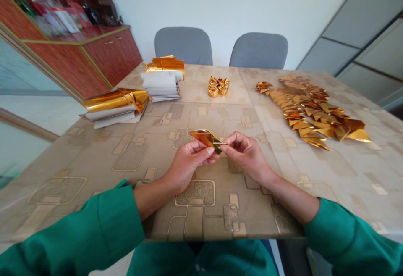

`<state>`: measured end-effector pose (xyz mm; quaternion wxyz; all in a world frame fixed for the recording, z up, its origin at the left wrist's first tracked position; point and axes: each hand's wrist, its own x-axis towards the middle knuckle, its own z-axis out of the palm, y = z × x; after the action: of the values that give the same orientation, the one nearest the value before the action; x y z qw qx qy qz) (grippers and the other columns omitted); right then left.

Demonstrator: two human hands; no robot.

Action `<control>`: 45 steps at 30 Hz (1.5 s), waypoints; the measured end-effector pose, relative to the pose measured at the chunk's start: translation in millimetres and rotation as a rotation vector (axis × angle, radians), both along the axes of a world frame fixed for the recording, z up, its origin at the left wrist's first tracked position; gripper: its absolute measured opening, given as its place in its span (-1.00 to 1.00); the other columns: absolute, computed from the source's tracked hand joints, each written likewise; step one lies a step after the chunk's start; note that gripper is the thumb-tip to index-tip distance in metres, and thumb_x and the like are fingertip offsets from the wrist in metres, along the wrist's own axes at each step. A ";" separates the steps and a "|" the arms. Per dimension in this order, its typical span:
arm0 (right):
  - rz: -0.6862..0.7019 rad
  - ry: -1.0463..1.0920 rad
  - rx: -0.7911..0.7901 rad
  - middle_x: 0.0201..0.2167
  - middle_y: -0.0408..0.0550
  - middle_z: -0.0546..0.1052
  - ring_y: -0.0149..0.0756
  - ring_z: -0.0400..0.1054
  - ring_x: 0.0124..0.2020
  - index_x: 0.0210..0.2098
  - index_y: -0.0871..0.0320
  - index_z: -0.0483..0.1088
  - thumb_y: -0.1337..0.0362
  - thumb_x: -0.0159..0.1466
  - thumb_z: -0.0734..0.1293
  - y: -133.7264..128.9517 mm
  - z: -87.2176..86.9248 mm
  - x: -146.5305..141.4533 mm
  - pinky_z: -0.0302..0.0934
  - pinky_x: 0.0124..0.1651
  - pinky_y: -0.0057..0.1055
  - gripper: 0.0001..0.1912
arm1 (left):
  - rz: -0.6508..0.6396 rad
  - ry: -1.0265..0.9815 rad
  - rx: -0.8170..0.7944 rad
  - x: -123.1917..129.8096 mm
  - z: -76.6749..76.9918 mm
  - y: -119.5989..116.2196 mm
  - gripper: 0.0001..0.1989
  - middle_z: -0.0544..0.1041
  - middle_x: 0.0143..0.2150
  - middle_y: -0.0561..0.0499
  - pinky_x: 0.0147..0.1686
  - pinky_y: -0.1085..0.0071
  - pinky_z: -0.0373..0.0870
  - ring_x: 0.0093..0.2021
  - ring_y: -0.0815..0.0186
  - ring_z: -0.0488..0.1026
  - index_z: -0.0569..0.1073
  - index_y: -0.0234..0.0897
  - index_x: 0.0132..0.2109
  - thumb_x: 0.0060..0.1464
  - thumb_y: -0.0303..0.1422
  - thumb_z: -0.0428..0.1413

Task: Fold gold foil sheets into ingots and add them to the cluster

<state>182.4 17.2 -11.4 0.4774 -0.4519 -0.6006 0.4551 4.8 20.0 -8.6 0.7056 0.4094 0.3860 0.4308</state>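
Observation:
Near the middle of the view, a partly folded piece of gold foil paper (204, 137) is held above the patterned table. My left hand (192, 158) pinches its lower edge, thumb on top and fingers beneath. At the right end of the piece, my right hand (244, 153) grips the edge between thumb and curled fingers. The two hands are close together, with the foil between them. Farther back stands a small cluster of folded gold pieces (218, 86). Many folded gold pieces (302, 103) lie overlapping in rows on the right.
The patterned tablecloth (195, 193) covers the table. Stacked foil paper sheets (162, 83) and a curled gold sheet pile (115, 101) lie at the left. Two grey chairs (183, 44) (260, 50) stand behind the table, beside a red-brown cabinet (107, 55) at the left.

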 end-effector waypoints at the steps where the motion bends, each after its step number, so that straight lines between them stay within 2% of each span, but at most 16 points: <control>1: -0.009 -0.003 0.005 -0.48 -0.12 0.50 -0.36 0.35 -0.45 -0.42 0.12 0.34 0.09 0.20 0.41 -0.3 0.7 0.1 0.23 -0.36 -0.37 -0.74 | 0.001 0.001 0.001 -0.2 0.3 -0.1 -0.77 0.60 -0.31 -0.04 -0.28 0.45 0.47 -0.33 0.37 0.53 0.55 -0.36 -0.28 -0.05 -0.31 0.34; 3: -0.016 0.004 0.009 -0.48 -0.11 0.50 -0.34 0.35 -0.44 -0.43 0.12 0.34 0.07 0.20 0.41 -0.8 3.3 0.2 0.24 -0.34 -0.35 -0.73 | 0.013 0.000 0.008 -0.4 0.7 0.0 -0.79 0.59 -0.34 -0.02 -0.29 0.47 0.45 -0.35 0.39 0.52 0.54 -0.36 -0.30 -0.06 -0.32 0.34; 8: 0.122 0.046 -0.049 -0.42 -0.14 0.48 -0.36 0.34 -0.39 -0.32 0.10 0.37 0.00 0.20 0.40 0.1 11.6 0.8 0.25 -0.28 -0.36 -0.70 | 0.068 -0.051 0.004 -1.0 2.4 2.8 -0.81 0.57 -0.35 0.02 -0.28 0.48 0.45 -0.34 0.41 0.49 0.54 -0.33 -0.30 -0.07 -0.35 0.33; 12: 0.094 -0.022 -0.054 -0.45 -0.18 0.41 -0.38 0.25 -0.42 -0.34 0.08 0.33 0.04 0.17 0.42 -0.3 8.0 -0.7 0.19 -0.33 -0.40 -0.72 | 0.077 -0.092 -0.009 -0.2 4.0 2.5 -0.81 0.55 -0.30 0.04 -0.29 0.48 0.44 -0.31 0.41 0.47 0.54 -0.29 -0.29 -0.07 -0.35 0.33; 17: 0.077 -0.103 0.005 -0.50 -0.19 0.37 -0.38 0.22 -0.45 -0.44 0.10 0.30 0.09 0.22 0.37 -3.7 2.2 -3.0 0.13 -0.35 -0.39 -0.74 | 0.030 -0.076 -0.014 1.7 2.7 -0.3 -0.80 0.55 -0.27 0.00 -0.26 0.43 0.45 -0.27 0.37 0.47 0.54 -0.32 -0.28 -0.07 -0.35 0.33; 21: 0.107 -0.074 0.006 -0.49 -0.18 0.38 -0.38 0.22 -0.44 -0.43 0.10 0.29 0.11 0.22 0.38 -3.0 3.4 -1.7 0.12 -0.35 -0.40 -0.75 | 0.014 -0.065 -0.007 1.1 0.3 0.8 -0.78 0.56 -0.29 -0.01 -0.23 0.42 0.44 -0.29 0.38 0.47 0.54 -0.35 -0.30 -0.08 -0.33 0.34; 25: 0.159 -0.049 -0.026 -0.48 -0.19 0.37 -0.38 0.21 -0.44 -0.40 0.10 0.30 0.08 0.24 0.36 -0.4 6.2 2.5 0.10 -0.36 -0.41 -0.75 | 0.027 -0.028 0.004 -0.2 0.2 1.5 -0.78 0.54 -0.35 0.01 -0.25 0.43 0.43 -0.33 0.40 0.46 0.54 -0.36 -0.32 -0.09 -0.32 0.34; 31: 0.084 -0.139 0.047 -0.54 -0.21 0.30 -0.38 0.15 -0.48 -0.46 0.09 0.30 0.00 0.27 0.32 -1.0 9.1 6.5 0.04 -0.39 -0.41 -0.66 | 0.031 -0.020 0.006 -0.1 1.0 1.9 -0.77 0.54 -0.37 0.02 -0.27 0.43 0.41 -0.36 0.40 0.45 0.55 -0.35 -0.32 -0.12 -0.33 0.36; 35: 0.130 -0.107 -0.018 -0.49 -0.17 0.37 -0.35 0.22 -0.43 -0.41 0.09 0.33 -0.05 0.31 0.26 -1.2 6.9 5.0 0.10 -0.34 -0.40 -0.64 | 0.046 -0.042 0.000 -0.8 2.7 3.3 -0.77 0.54 -0.41 0.04 -0.26 0.44 0.39 -0.37 0.42 0.44 0.53 -0.35 -0.35 -0.13 -0.32 0.36; 38: 0.183 -0.128 -0.049 -0.45 -0.15 0.41 -0.36 0.23 -0.42 -0.38 0.11 0.34 0.01 0.26 0.32 -1.8 4.5 1.8 0.11 -0.34 -0.40 -0.71 | 0.043 -0.067 -0.018 -0.8 3.7 3.0 -0.77 0.54 -0.40 0.04 -0.25 0.44 0.38 -0.37 0.42 0.44 0.53 -0.36 -0.36 -0.15 -0.33 0.37; 45: 0.158 -0.228 0.046 -0.49 -0.16 0.36 -0.36 0.19 -0.43 -0.41 0.13 0.36 0.14 0.27 0.31 -5.1 4.3 -1.3 0.07 -0.36 -0.40 -0.79 | 0.024 -0.053 -0.024 0.2 -1.1 2.8 -0.79 0.53 -0.39 0.03 -0.28 0.45 0.35 -0.38 0.43 0.42 0.53 -0.37 -0.35 -0.14 -0.35 0.35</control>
<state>181.2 12.0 -7.1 0.3792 -0.4409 -0.6949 0.4231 5.0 22.9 -9.7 0.7152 0.3846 0.3775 0.4451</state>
